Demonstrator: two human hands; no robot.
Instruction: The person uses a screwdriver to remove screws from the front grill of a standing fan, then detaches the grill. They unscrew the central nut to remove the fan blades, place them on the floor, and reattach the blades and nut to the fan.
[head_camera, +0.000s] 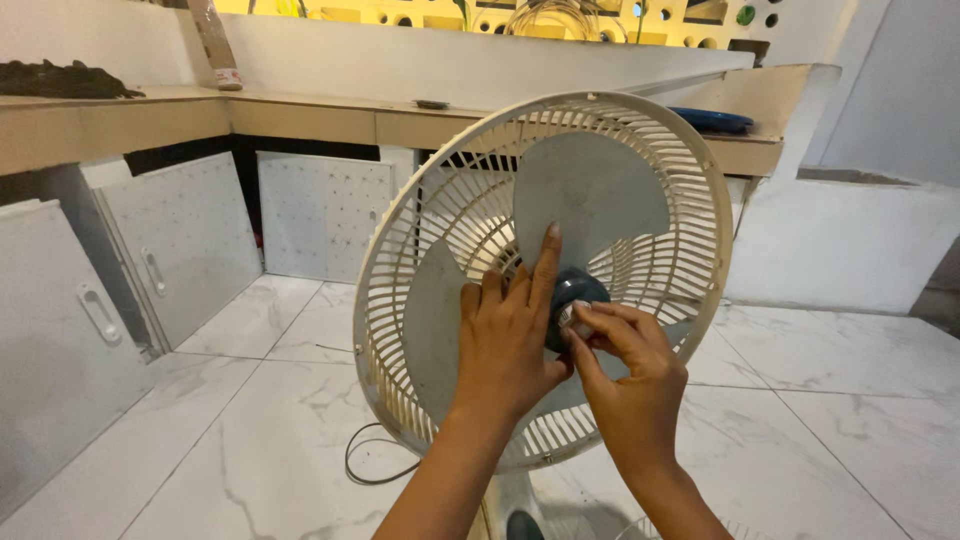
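Note:
A standing fan faces me with its front guard off. Its cream rear grille (420, 200) rings translucent grey blades (590, 195) around a dark blue hub (575, 290). My left hand (510, 335) rests flat against the blades just left of the hub, index finger stretched upward. My right hand (625, 360) pinches a small cap at the hub's centre with thumb and fingertips. The fan's white stand (510, 500) shows below my wrists.
White marble floor tiles (230, 440) spread around the fan. A black cord (365, 460) loops on the floor. A tan counter (300, 115) with grey cabinet doors (320, 215) runs behind. A blue dish (712, 120) sits on the counter at right.

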